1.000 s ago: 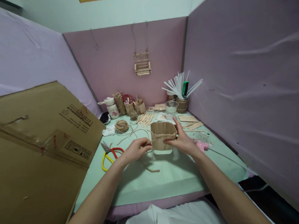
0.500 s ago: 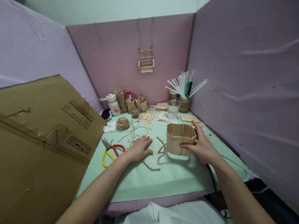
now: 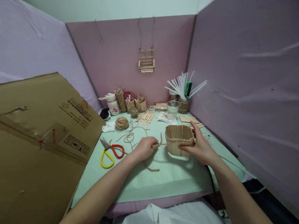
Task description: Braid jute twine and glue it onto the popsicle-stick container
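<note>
A basket of wooden craft sticks (image 3: 176, 149) is held just off the table by my right hand (image 3: 202, 145), thumb on its front and fingers at its right side. Braided twine (image 3: 162, 144) runs along the basket's front near the rim and stretches left from it. My left hand (image 3: 146, 148) is closed on the free end of that twine. A loose piece of cord (image 3: 152, 169) lies on the table below my left hand. Left of that hand rest scissors (image 3: 108, 153) with one red and one yellow handle, blades apart.
Behind my hands lie a ball of twine (image 3: 122, 123), loose wooden sticks (image 3: 146, 117) and a clear cup (image 3: 173, 107). A pot with white sticks (image 3: 184, 105) stands back right. A large cardboard sheet (image 3: 42, 143) leans at the left. A small stick rack (image 3: 146, 64) hangs on the back wall.
My left hand, flat on the table before, has moved slightly right and closed on the twine, which is now drawn out straighter. My right hand keeps its hold on the basket.
</note>
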### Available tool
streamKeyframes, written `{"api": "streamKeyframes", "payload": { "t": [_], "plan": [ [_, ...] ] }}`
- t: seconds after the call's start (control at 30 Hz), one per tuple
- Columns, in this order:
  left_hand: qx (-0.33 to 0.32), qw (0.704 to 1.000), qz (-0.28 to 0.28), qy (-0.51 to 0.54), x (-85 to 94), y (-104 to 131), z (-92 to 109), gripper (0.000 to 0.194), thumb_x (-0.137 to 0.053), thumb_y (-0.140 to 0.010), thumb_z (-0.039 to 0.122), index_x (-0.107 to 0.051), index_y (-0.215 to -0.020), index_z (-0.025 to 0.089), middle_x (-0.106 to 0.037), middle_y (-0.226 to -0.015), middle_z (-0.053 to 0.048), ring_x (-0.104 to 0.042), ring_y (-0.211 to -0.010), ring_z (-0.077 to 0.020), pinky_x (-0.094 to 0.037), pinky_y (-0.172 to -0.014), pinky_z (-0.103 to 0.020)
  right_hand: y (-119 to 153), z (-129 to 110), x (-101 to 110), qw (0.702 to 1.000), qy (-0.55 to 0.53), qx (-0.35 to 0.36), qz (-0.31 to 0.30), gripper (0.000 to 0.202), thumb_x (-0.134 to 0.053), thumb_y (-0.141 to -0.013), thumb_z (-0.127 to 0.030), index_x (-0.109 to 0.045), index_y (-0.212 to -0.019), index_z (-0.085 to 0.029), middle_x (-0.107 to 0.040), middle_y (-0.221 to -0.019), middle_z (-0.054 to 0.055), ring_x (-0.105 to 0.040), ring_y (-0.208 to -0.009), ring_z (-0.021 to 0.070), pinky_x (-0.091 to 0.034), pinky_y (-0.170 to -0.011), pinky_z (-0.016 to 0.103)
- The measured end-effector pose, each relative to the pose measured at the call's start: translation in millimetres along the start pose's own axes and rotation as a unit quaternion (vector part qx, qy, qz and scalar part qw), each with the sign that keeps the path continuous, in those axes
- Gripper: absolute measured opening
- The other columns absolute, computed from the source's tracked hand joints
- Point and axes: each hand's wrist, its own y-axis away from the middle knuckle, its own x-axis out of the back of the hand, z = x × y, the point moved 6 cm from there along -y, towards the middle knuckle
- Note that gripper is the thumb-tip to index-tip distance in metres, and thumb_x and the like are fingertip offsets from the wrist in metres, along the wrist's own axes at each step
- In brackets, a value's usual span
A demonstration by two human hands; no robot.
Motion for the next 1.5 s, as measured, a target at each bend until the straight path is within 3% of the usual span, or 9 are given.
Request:
{"api": "streamKeyframes", "payload": {
  "t": [0.17, 0.3, 0.4, 0.47, 0.6, 0.73, 0.93, 1.27, 1.5],
  "plan": [
    [-0.013, 0.958, 0.064, -0.279, 49.1, 17, -17, 0.028, -0.04, -0.078, 0.008, -0.065, -0.085, 0.018, -0.066, -0.084, -0.01, -0.058, -0.087, -0.0227, -0.031, -0.095, -0.041, -3, 3, -29, 0.999, -0.002, -0.004, -0.041, 0.104, -0.073, -0.065, -0.03, -0.009, -0.146, -0.025, -0.039, -0.14, 0.013, -0.044, -0.124, 0.0253, -0.039, -0.1, 0.042],
    [0.023, 0.935, 0.108, -0.338, 69.6, 40, -31, 0.027, -0.04, -0.08, 0.009, -0.064, -0.088, 0.018, -0.064, -0.094, -0.011, -0.054, -0.097, -0.0246, -0.029, -0.097, -0.042, -20, -6, -57, 0.997, -0.028, 0.003, -0.078, 0.097, -0.069, -0.068, -0.027, -0.011, -0.146, -0.024, -0.033, -0.145, 0.013, -0.04, -0.128, 0.024, -0.034, -0.104, 0.041],
    [0.024, 0.964, 0.03, -0.263, 60.1, 47, -35, 0.022, -0.05, -0.08, 0.021, -0.064, -0.097, 0.02, -0.064, -0.101, -0.009, -0.053, -0.103, -0.0252, -0.029, -0.098, -0.043, -31, -3, -67, 0.994, -0.045, 0.003, -0.098, 0.1, -0.069, -0.067, -0.026, -0.008, -0.146, -0.023, -0.035, -0.144, 0.013, -0.039, -0.129, 0.0242, -0.031, -0.106, 0.042],
    [0.007, 0.983, -0.009, -0.181, 53.0, 47, -28, 0.032, -0.057, -0.077, 0.034, -0.061, -0.106, 0.022, -0.062, -0.11, -0.008, -0.051, -0.107, -0.0256, -0.031, -0.098, -0.041, -33, 4, -68, 0.993, -0.045, 0.006, -0.113, 0.105, -0.071, -0.066, -0.028, -0.004, -0.147, -0.025, -0.031, -0.146, 0.013, -0.036, -0.131, 0.0254, -0.029, -0.107, 0.044],
    [0.021, 0.999, 0.015, -0.04, 47.7, 34, -8, 0.038, -0.055, -0.078, 0.05, -0.063, -0.1, 0.021, -0.066, -0.103, -0.006, -0.057, -0.097, -0.0228, -0.041, -0.085, -0.034, -27, 7, -56, 0.993, -0.006, 0.062, -0.096, 0.105, -0.074, -0.066, -0.037, -0.007, -0.146, -0.031, -0.023, -0.149, 0.011, -0.029, -0.134, 0.0274, -0.029, -0.108, 0.047],
    [0.051, 0.997, 0.053, 0.031, 36.8, 19, 2, 0.028, -0.052, -0.08, 0.044, -0.065, -0.079, 0.019, -0.068, -0.08, -0.002, -0.06, -0.077, -0.0175, -0.043, -0.068, -0.027, -21, -11, -37, 0.986, 0.073, 0.144, -0.051, 0.076, -0.07, -0.072, -0.039, -0.032, -0.138, -0.032, -0.035, -0.14, 0.008, -0.03, -0.132, 0.0274, -0.028, -0.108, 0.048],
    [-0.012, 0.99, 0.138, -0.005, 32.2, 19, 11, 0.015, -0.056, -0.081, 0.03, -0.063, -0.075, 0.018, -0.067, -0.077, -0.001, -0.059, -0.074, -0.0156, -0.041, -0.072, -0.029, -19, -34, -37, 0.969, 0.125, 0.209, -0.035, 0.038, -0.064, -0.079, -0.037, -0.056, -0.116, -0.029, -0.048, -0.129, 0.008, -0.04, -0.123, 0.0278, -0.036, -0.101, 0.049],
    [-0.14, 0.951, 0.238, -0.137, 36.7, 27, 22, 0.011, -0.054, -0.085, 0.025, -0.062, -0.082, 0.019, -0.062, -0.091, -0.007, -0.056, -0.089, -0.0194, -0.042, -0.081, -0.036, -17, -41, -50, 0.961, 0.126, 0.247, 0.004, 0.009, -0.055, -0.087, -0.028, -0.064, -0.086, -0.024, -0.06, -0.112, 0.007, -0.044, -0.114, 0.0259, -0.038, -0.097, 0.048],
    [-0.223, 0.957, 0.174, -0.065, 42.1, 18, 19, 0.009, -0.051, -0.083, 0.018, -0.056, -0.077, 0.017, -0.05, -0.127, -0.012, -0.055, -0.106, -0.0198, -0.047, -0.086, -0.033, -18, -44, -51, 0.958, 0.136, 0.252, -0.001, 0.008, -0.056, -0.086, -0.025, -0.063, -0.083, -0.024, -0.061, -0.109, 0.007, -0.044, -0.112, 0.0259, -0.039, -0.096, 0.049]
  ]
}}
